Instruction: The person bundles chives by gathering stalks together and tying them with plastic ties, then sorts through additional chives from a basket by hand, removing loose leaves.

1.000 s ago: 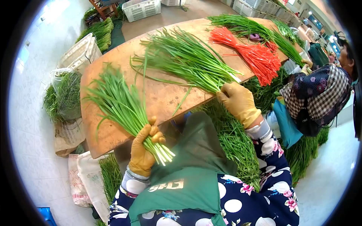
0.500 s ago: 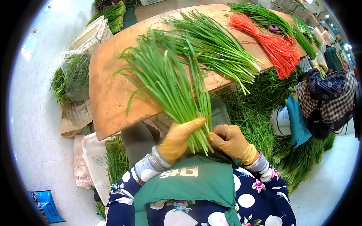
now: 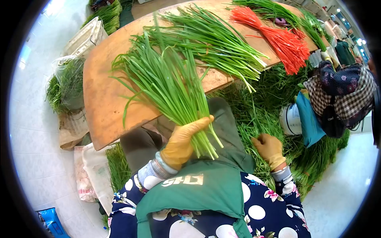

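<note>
My left hand (image 3: 183,142), in a yellow glove, is wrapped round the stem ends of a bunch of garlic chives (image 3: 170,87). Their leaves fan out up and to the left, over the near edge of the wooden table. To the right, my gloved right hand (image 3: 270,150) hovers over or touches a heap of loose green leaves (image 3: 254,115), apart from the bunch. Its fingers are curled together, and whatever they pinch, if anything, is too small to name.
On the table (image 3: 105,91) lie more garlic chives (image 3: 222,43) and a bundle of red strips (image 3: 278,37). A white bucket (image 3: 291,119) and a teal bag (image 3: 309,123) stand at the right, near a checked cloth (image 3: 353,89). A white crate (image 3: 85,35) sits at the left.
My right hand has left the stem ends and moved right, over the leaf heap. My left hand still grips the bunch, now without the separate stems at its right side.
</note>
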`<state>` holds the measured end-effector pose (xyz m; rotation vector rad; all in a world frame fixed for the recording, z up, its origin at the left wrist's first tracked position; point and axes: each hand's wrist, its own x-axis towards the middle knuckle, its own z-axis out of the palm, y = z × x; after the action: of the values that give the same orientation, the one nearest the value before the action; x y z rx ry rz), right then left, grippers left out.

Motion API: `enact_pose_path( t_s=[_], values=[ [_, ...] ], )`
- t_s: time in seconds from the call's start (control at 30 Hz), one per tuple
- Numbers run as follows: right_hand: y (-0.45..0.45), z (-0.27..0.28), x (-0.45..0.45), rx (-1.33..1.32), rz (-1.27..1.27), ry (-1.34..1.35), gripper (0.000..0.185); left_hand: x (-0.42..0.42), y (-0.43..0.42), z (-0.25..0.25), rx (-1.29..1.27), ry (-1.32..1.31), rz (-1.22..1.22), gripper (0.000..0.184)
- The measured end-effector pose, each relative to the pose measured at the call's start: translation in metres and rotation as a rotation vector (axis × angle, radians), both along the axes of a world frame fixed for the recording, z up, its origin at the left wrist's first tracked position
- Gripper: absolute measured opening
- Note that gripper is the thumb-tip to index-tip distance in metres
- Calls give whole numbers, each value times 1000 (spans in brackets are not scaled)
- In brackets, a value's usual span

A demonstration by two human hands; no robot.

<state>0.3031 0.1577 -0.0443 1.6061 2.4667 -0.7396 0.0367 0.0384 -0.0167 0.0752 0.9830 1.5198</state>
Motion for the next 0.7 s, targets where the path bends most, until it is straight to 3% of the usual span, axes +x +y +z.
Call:
enact_pose_path(
  t_s=[0.07, 0.1, 0.17, 0.3, 0.4, 0.5, 0.57, 0.63, 0.67, 0.7],
  values=[
    [-14, 22, -40, -285, 7, 582, 32, 4, 2, 1, -13, -25, -14, 25],
    [-19, 27, -59, -273, 111, 831, 33, 4, 5, 2, -15, -41, -15, 25],
    [-31, 42, -92, -329, 132, 890, 32, 4, 4, 2, 0, -51, -21, 24],
    [-35, 22, -119, -202, 62, 941, 24, 3, 2, 5, 10, -25, -6, 23],
    [-33, 37, -105, -294, 134, 764, 21, 6, 0, 0, 19, -10, 23, 23],
    [-26, 42, -74, -58, 341, 585, 16, 8, 0, -5, 38, 77, 31, 23],
    [-20, 40, -42, 82, 318, 467, 15, -1, -1, -5, 64, 12, 27, 23],
    [1, 8, 5, 114, 268, 12, 17, -11, -7, 4, 52, -209, -13, 26],
    [12, -6, 20, 28, 150, -383, 21, -13, -12, -3, 103, -276, 15, 36],
    [24, -14, 27, -58, 233, -857, 22, -17, -14, -2, 168, -314, -38, 45]
  ],
)
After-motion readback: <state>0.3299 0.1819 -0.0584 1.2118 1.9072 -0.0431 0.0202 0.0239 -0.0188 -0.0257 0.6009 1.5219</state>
